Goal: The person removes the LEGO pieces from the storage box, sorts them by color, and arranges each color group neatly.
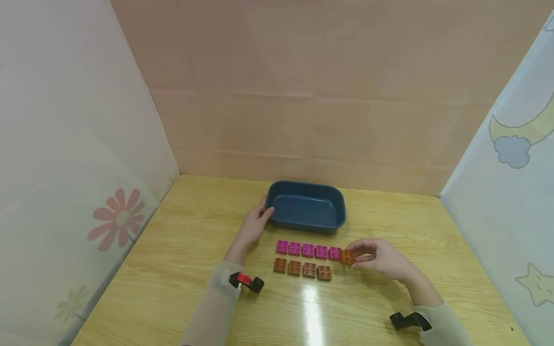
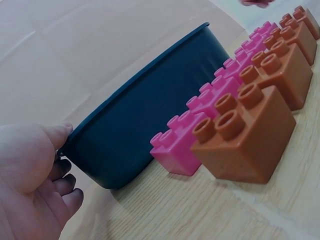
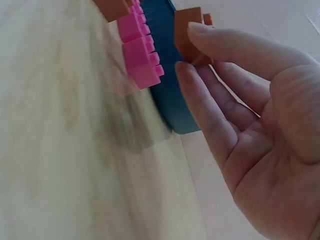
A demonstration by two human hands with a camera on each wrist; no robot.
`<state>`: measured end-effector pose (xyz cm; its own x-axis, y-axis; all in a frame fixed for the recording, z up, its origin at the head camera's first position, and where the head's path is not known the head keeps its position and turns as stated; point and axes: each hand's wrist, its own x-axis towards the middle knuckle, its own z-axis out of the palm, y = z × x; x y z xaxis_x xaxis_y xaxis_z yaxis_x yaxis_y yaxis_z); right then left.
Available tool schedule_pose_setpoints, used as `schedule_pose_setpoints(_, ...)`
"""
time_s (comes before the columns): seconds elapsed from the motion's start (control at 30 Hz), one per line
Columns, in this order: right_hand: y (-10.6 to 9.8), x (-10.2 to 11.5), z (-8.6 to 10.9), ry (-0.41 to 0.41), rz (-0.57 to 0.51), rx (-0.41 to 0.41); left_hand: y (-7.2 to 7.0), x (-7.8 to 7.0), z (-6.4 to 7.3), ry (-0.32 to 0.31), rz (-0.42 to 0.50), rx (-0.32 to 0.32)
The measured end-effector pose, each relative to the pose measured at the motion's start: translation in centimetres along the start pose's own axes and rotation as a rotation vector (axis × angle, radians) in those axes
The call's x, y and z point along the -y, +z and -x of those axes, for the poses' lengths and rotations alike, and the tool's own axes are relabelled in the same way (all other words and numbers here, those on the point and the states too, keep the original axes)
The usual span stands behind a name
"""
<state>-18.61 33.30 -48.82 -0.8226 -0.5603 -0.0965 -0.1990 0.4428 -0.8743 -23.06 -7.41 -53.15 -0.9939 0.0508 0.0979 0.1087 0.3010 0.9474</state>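
My left hand (image 1: pixel 253 226) grips the left end of a dark blue plastic basin (image 1: pixel 305 209), its thumb over the rim and its fingers outside. Between thumb and fingertips, my right hand (image 1: pixel 383 259) pinches an orange-brown toy building brick (image 1: pixel 347 257). In the right wrist view this brick (image 3: pixel 187 37) is raised above the table, studs pointing away from the palm. From the head view it overlaps the right end of a row of pink bricks (image 1: pixel 308 250). Nearer me, several brown bricks (image 1: pixel 309 270) stand in a second row, studs up.
Both rows stand on a wooden table (image 1: pixel 190 269), just in front of the basin. A beige cloth backdrop (image 1: pixel 303 96) rises behind the table. Patterned cloth walls flank it, with a flower (image 1: pixel 119 218) on the left and a moon (image 1: pixel 525 125) on the right.
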Motion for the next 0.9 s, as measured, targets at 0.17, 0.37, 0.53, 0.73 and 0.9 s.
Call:
schedule_pose_setpoints(0.17,0.7,-1.0,0.8,-0.002,-0.026,0.063,0.0,0.0,0.0,0.003,-0.003,-0.001)
schedule_pose_setpoints(0.37,1.5,-1.8,0.9,0.032,-0.039,0.113,0.0,0.2,0.0,0.013,-0.020,-0.004)
schedule_pose_setpoints(0.53,2.0,-2.1,0.8,0.027,-0.028,0.111,0.0,0.1,0.0,0.007,-0.017,0.005)
schedule_pose_setpoints(0.73,2.5,-1.6,0.7,0.027,-0.013,0.098,0.0,0.5,-0.1,0.009,-0.014,0.015)
schedule_pose_setpoints(0.9,2.8,-1.4,0.6,0.016,-0.009,0.078,-0.1,0.7,-0.3,0.010,-0.014,0.017)
